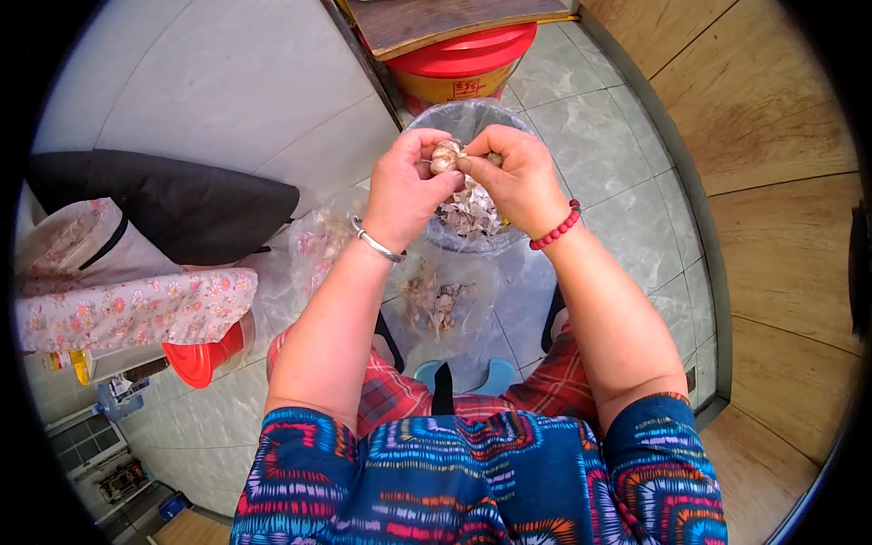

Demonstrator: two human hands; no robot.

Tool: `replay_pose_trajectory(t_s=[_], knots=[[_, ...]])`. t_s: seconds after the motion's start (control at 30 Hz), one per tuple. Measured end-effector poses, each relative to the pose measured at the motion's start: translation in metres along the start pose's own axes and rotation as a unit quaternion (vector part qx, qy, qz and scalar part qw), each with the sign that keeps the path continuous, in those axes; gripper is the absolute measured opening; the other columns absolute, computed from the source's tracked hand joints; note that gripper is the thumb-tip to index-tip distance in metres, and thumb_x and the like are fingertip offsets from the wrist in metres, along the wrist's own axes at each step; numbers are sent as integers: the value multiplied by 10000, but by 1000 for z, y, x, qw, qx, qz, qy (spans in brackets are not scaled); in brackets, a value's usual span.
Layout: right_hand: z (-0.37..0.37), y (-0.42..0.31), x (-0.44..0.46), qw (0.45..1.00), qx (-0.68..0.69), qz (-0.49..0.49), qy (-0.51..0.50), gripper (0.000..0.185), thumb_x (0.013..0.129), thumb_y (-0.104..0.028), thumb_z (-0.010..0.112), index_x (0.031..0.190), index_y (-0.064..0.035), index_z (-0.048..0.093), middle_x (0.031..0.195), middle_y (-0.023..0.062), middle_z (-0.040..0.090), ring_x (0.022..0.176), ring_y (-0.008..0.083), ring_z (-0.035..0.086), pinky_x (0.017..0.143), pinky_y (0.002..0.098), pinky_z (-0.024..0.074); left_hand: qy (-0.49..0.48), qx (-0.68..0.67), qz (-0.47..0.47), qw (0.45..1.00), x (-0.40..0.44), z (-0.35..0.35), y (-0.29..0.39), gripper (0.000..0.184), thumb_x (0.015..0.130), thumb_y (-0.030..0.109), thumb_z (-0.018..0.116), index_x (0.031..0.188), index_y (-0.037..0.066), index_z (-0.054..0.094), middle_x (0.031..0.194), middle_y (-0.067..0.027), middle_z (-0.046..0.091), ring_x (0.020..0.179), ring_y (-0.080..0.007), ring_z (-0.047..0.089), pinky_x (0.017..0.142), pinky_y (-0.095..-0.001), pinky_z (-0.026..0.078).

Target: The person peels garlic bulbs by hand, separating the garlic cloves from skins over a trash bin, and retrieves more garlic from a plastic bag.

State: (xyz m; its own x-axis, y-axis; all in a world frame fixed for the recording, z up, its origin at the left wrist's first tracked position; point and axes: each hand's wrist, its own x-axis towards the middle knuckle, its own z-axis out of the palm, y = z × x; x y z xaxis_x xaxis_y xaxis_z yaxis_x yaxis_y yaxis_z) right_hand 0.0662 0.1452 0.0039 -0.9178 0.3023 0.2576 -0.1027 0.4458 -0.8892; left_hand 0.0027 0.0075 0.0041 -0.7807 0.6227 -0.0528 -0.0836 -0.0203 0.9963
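A whitish-brown garlic bulb [445, 156] is held over a bin lined with clear plastic [434, 240]. My left hand [407, 186], with a silver bangle at the wrist, is closed around the bulb between thumb and fingers. My right hand [525, 182], wearing a red bead bracelet, pinches the bulb's right side with thumb and forefinger; its other fingers are partly hidden. Papery garlic skins [472, 213] lie in the bin below both hands. Closer to my body, a clear plastic bag [454, 318] contains brownish pieces, blurred by the plastic.
A red-lidded bucket [459, 68] stands beyond the bin, under a wooden board [445, 23]. To the left are a floral cloth [136, 304], a dark sheet [182, 204] and a red container [204, 354]. Wooden panels [781, 236] run along the right.
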Motion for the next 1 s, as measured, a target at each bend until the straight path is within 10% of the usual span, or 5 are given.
replay_pose_trajectory(t_s=[0.37, 0.43, 0.57, 0.73, 1.0], knots=[[-3, -6, 1, 1000, -8, -24, -15, 79, 685, -90, 612, 702, -21, 577, 684, 141, 591, 651, 276, 586, 587, 338, 456, -14, 22, -43, 999, -1, -2, 5, 309, 751, 10, 589, 1042, 17, 487, 813, -32, 579, 635, -94, 565, 519, -195, 440], [-3, -7, 0, 997, -70, -33, -16, 54, 705, -39, 576, 730, 4, 555, 634, 71, 570, 600, 130, 541, 550, 263, 429, -20, 29, -36, 999, -2, -1, 5, 306, 753, 14, 588, 1043, 21, 489, 813, -27, 577, 634, -90, 563, 520, -194, 438], [1, -5, -2, 998, -62, 10, 2, 59, 714, -61, 560, 712, -3, 551, 622, 46, 569, 577, 117, 539, 530, 251, 426, -32, 33, -11, 999, -1, 0, 2, 311, 754, 15, 583, 1050, 29, 490, 826, -20, 573, 648, -83, 557, 534, -190, 434], [-3, 5, 3, 931, 271, 244, 22, 97, 733, -92, 539, 706, -4, 568, 605, 53, 563, 526, 104, 513, 482, 251, 414, -84, -49, -9, 995, -2, 0, 5, 348, 754, 0, 556, 1092, 31, 478, 848, -28, 569, 685, -99, 558, 573, -199, 436], [-3, 11, 6, 925, 276, 254, 63, 102, 742, -98, 579, 707, -6, 553, 630, 38, 565, 508, 71, 485, 457, 221, 384, -119, -267, -65, 954, 0, -8, 3, 407, 778, 37, 532, 1174, 40, 435, 945, -40, 545, 778, -126, 538, 661, -241, 421]])
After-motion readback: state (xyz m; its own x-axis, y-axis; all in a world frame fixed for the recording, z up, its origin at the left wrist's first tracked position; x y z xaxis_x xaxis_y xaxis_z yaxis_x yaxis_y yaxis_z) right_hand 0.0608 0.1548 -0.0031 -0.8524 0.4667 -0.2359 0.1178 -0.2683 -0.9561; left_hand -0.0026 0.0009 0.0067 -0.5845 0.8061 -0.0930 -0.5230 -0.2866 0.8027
